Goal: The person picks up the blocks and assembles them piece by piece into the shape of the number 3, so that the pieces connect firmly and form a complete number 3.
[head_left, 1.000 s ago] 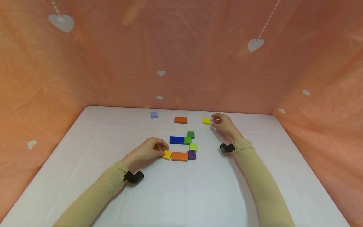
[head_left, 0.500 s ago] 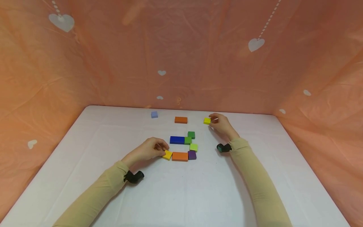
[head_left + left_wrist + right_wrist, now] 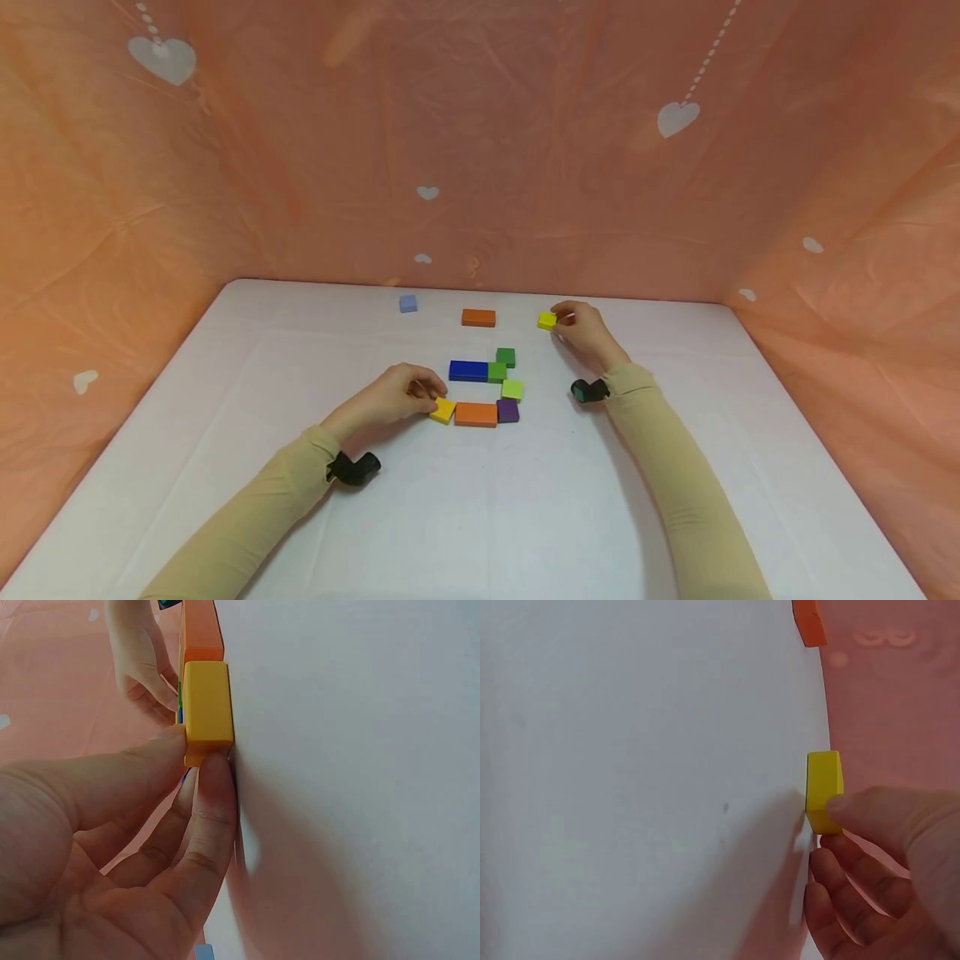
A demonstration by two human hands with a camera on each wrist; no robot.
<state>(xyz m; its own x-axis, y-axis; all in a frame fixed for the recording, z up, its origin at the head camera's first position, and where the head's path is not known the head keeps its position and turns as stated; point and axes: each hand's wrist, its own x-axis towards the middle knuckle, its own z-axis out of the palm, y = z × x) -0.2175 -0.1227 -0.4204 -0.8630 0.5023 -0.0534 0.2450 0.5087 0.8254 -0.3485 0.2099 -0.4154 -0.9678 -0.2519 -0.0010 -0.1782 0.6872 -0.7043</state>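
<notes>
With thumb and fingers, my left hand point(image 3: 390, 394) pinches an amber-yellow block point(image 3: 442, 410), which lies slightly turned at the left end of an orange block point(image 3: 476, 414). The left wrist view shows its thumb and a fingertip on the amber-yellow block's near end. Farther back, my right hand point(image 3: 587, 329) pinches a bright yellow square block point(image 3: 547, 321) resting on the table. Its thumb lies on that block point(image 3: 825, 791) in the right wrist view; the index fingertip is partly hidden behind it. A purple block point(image 3: 507, 411) touches the orange block's right end.
A lime block point(image 3: 512, 390) sits behind the purple one. Beyond it are a blue bar point(image 3: 468, 371), a green block point(image 3: 497, 372) and a darker green block point(image 3: 506, 357). Another orange block point(image 3: 478, 317) and a light blue block point(image 3: 408, 303) lie near the white table's point(image 3: 420, 517) back edge.
My right hand has moved left to the bright yellow block and taken it between thumb and finger. The left hand keeps its place at the amber-yellow block.
</notes>
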